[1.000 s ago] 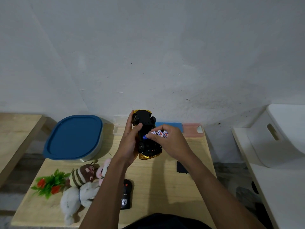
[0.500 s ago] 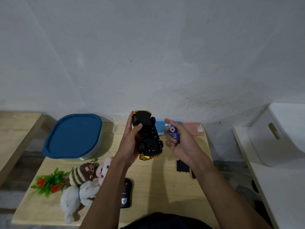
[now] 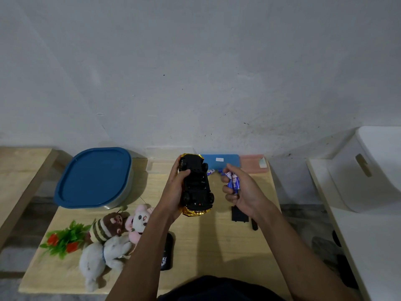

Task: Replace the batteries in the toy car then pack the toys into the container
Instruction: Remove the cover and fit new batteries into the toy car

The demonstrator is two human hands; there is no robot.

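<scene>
My left hand (image 3: 173,190) grips a black and gold toy car (image 3: 196,187), held upside down above the wooden table (image 3: 208,242). To its right my right hand (image 3: 240,192) is curled around blue and white batteries (image 3: 234,181). More batteries (image 3: 211,171) lie on the table just behind the car. A black battery cover (image 3: 238,215) rests under my right wrist. The container with the blue lid (image 3: 93,177) stands closed at the back left. Plush toys (image 3: 117,231) lie at the front left, and a black remote (image 3: 167,250) lies partly under my left forearm.
A plastic plant with red flowers (image 3: 63,238) lies left of the plush toys. A blue box (image 3: 221,160) and a pink box (image 3: 252,164) sit against the wall at the back. A white stool (image 3: 373,168) stands to the right of the table.
My right hand has come away from the car's underside to the right, carrying the batteries with it. The left hand still holds the car in place.
</scene>
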